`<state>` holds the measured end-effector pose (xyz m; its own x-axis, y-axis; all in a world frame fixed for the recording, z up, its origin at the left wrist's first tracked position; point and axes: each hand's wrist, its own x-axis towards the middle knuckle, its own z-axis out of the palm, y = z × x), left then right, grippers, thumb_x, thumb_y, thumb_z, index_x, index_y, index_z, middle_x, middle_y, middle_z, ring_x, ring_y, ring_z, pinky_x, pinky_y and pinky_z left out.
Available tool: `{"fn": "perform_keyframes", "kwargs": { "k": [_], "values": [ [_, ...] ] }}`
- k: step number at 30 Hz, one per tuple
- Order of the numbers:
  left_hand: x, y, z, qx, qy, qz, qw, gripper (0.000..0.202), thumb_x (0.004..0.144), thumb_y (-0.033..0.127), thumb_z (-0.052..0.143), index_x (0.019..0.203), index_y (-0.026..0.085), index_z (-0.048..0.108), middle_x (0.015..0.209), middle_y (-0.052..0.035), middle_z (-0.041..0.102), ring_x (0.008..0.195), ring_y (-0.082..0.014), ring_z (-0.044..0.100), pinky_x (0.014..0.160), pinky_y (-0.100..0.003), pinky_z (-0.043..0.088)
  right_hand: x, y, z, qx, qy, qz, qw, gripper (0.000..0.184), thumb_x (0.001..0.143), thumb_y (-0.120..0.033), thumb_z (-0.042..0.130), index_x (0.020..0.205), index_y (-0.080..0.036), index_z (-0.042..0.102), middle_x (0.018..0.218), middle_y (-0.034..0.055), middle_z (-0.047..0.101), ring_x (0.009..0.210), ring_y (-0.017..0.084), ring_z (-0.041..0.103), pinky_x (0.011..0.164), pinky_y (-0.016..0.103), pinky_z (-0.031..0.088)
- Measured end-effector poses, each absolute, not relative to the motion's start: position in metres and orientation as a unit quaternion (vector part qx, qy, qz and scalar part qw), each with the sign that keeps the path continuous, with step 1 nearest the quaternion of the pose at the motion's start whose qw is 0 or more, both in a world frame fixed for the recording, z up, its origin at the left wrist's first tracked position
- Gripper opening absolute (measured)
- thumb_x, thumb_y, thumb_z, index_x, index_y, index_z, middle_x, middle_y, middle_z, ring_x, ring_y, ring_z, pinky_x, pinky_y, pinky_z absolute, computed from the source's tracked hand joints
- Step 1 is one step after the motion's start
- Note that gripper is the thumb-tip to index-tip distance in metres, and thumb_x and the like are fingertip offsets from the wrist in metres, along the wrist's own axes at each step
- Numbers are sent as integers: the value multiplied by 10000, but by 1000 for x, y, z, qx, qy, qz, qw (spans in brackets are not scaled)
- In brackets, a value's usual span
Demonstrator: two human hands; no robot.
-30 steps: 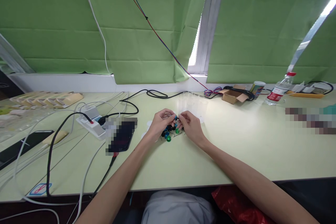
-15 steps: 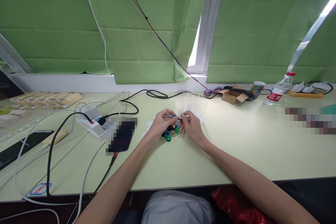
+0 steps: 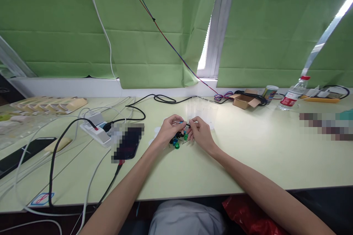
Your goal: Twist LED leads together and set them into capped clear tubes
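My left hand (image 3: 168, 129) is closed in a pinch above a small pile of parts. Opposite it, my right hand (image 3: 202, 132) pinches too, its fingertips nearly meeting the left ones. Between the fingertips shows a small dark piece (image 3: 188, 125), too small to name. Thin metal and a bit of blue show by the left fingers. Below the hands lies the pile of small round green pieces (image 3: 177, 145), blue pieces (image 3: 174, 141) and black pieces, with thin metal pins among them. My fingers hide part of the pile.
Behind my hands stands a clear plastic container (image 3: 202, 108). On the left are a phone (image 3: 129, 142), a power strip (image 3: 97, 132) and looping cables. Toward the back right are a small cardboard box (image 3: 244, 101), a can (image 3: 269, 94) and a water bottle (image 3: 292, 95).
Both hands keep almost the same place. The right fingers have shifted slightly around the small dark piece; the pile looks unchanged.
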<state>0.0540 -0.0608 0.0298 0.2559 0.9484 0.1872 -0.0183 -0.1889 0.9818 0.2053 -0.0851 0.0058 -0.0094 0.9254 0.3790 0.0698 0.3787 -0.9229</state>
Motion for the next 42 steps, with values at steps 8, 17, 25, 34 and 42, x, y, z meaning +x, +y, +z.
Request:
{"fn": "perform_keyframes", "kwargs": {
  "k": [8,17,25,34,42],
  "values": [
    [53,-59,29,567,376,496,540,356,639,426,797,809,184,600,627,11,590,559,-112,545,607,-263,448,205,-87,7,-396,-630,372,554,318,837,-482,583,991,-213,511,643,-17,627,495,143,605,489,266,517],
    [52,-58,30,582,371,490,533,332,651,410,789,809,184,604,652,10,593,555,-112,557,604,-264,448,204,-84,4,-415,-631,368,542,328,867,-550,511,895,-223,518,609,-23,603,448,137,558,434,248,451],
    [51,-59,30,600,358,476,534,342,649,401,790,826,184,592,672,7,588,543,-108,543,597,-266,439,207,-86,7,-446,-642,331,528,400,906,-561,454,689,-226,484,493,-36,558,405,130,512,449,253,417],
    [50,-60,31,611,345,459,544,311,679,383,775,833,191,584,681,15,585,549,-105,536,603,-263,424,207,-87,10,-470,-652,303,512,495,945,-565,369,624,-211,499,464,-22,550,405,134,520,492,266,433],
    [51,-61,32,617,341,451,548,306,698,387,761,831,190,567,691,16,591,553,-105,535,600,-260,418,208,-87,11,-480,-645,283,523,542,951,-533,367,554,-188,497,455,-13,526,423,119,519,509,246,418]
  ]
}}
